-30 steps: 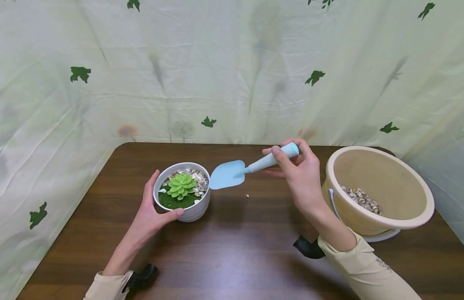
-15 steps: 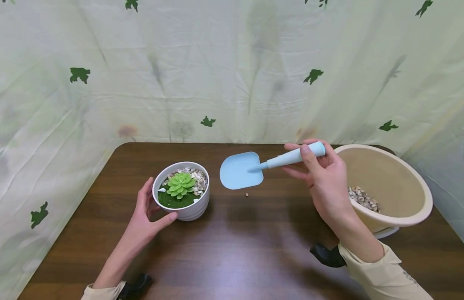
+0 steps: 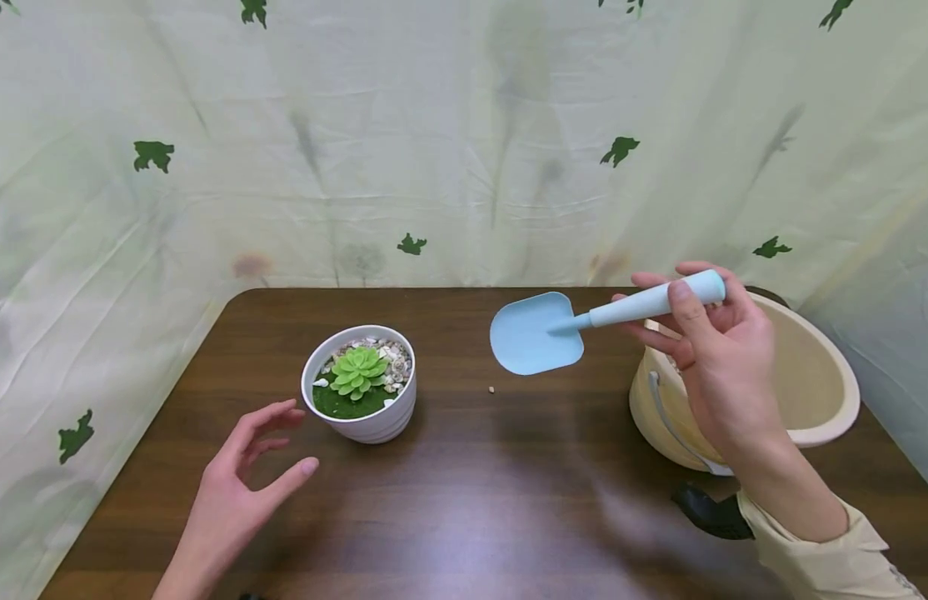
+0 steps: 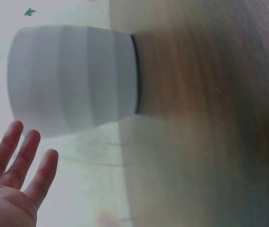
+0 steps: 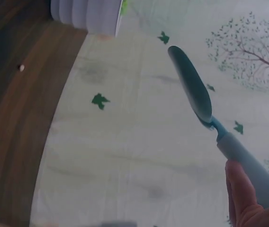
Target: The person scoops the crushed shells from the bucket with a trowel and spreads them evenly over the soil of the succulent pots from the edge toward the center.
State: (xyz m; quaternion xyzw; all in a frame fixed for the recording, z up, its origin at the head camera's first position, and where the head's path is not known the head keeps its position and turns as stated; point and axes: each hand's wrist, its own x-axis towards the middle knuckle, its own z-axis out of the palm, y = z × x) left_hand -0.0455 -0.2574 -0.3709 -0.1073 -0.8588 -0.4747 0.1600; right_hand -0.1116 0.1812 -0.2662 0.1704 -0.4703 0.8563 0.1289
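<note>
A light blue trowel [image 3: 537, 333] hangs above the table, its blade toward the left and bare of stones. My right hand [image 3: 722, 358] holds it by the handle between thumb and fingers; the right wrist view shows the same trowel [image 5: 193, 87] from the side. Left of centre stands a white ribbed pot [image 3: 377, 427] with a green succulent [image 3: 358, 372], green moss-like cover and small pebbles [image 3: 396, 367]. My left hand [image 3: 235, 483] is apart from the pot, at its lower left, with fingers spread; in the left wrist view the pot [image 4: 75, 78] is beyond the fingertips.
On the right stands a beige bucket [image 3: 662, 408] with a pale handle, partly hidden behind my right hand. A single small stone [image 3: 491, 390] lies on the brown wooden table [image 3: 464, 492]. A patterned curtain [image 3: 464, 150] hangs behind the table.
My right hand has carried the trowel rightward from the pot's rim toward the bucket. My left hand has let go of the pot and drawn back toward the lower left.
</note>
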